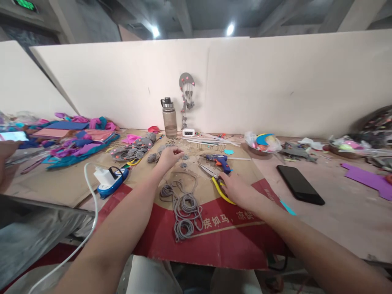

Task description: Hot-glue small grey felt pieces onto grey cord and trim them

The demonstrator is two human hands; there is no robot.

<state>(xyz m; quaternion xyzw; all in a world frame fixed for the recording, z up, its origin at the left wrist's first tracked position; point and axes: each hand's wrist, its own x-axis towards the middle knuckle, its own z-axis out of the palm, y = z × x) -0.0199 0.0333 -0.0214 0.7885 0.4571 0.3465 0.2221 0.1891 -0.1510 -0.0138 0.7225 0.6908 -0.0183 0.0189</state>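
Observation:
My left hand [169,158] is over the cardboard, thumb and fingertips pinched together. A small grey felt piece [185,156] shows right by the fingertips; what the pinch holds, if anything, I cannot make out. My right hand [235,188] grips scissors with yellow handles [220,192], whose blades lie parted and point away to the left. Just beyond them is a blue glue gun [225,164] with an orange trigger. Between my forearms lie loose coils of grey cord [187,204]. Another small grey piece [183,165] rests below my left fingertips.
A grey felt pile [134,150] and a blue power strip [113,185] sit left. Behind stand a bottle [170,120] and small clock [188,132]; a grey moon hanging [186,83] is on the white board. A phone [299,184] lies right. Another person's hand [7,150] shows far left.

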